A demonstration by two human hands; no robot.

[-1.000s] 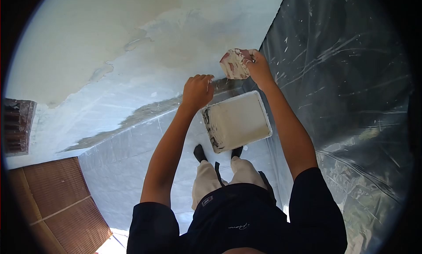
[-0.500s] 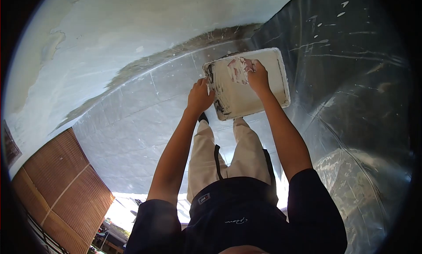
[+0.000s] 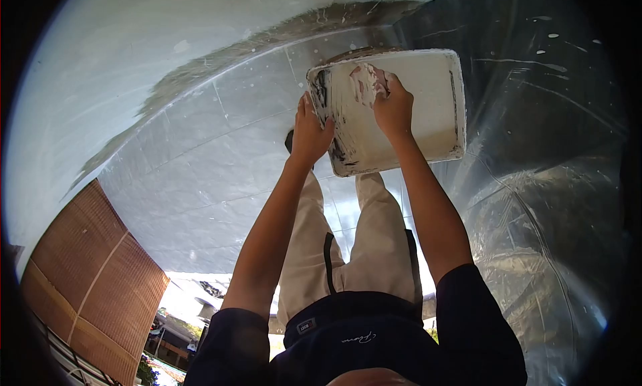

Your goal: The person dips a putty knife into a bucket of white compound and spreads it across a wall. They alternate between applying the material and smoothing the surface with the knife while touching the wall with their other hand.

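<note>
A shallow cream paint tray (image 3: 428, 112) with dark, paint-streaked edges is in front of my legs. My left hand (image 3: 312, 133) grips its left rim, with the thumb over the inner side and the fingers along the outside. My right hand (image 3: 394, 108) is over the tray, closed on a crumpled, paint-smeared rag (image 3: 365, 85) with white and reddish patches. Pale paint coats the tray's bottom around the rag. My right fingers partly hide the rag, so its full shape does not show.
Grey tiled floor (image 3: 227, 159) with white specks lies under the tray. A pale wall (image 3: 120, 72) with a dark bare strip runs along the top left. Plastic sheeting (image 3: 535, 152) with paint drips hangs at the right. A brown ribbed panel (image 3: 93, 272) stands at the lower left.
The tray now appears larger and farther right. My left hand has shifted along its rim, with the thumb more spread. My right hand and the rag have moved slightly up in view.
</note>
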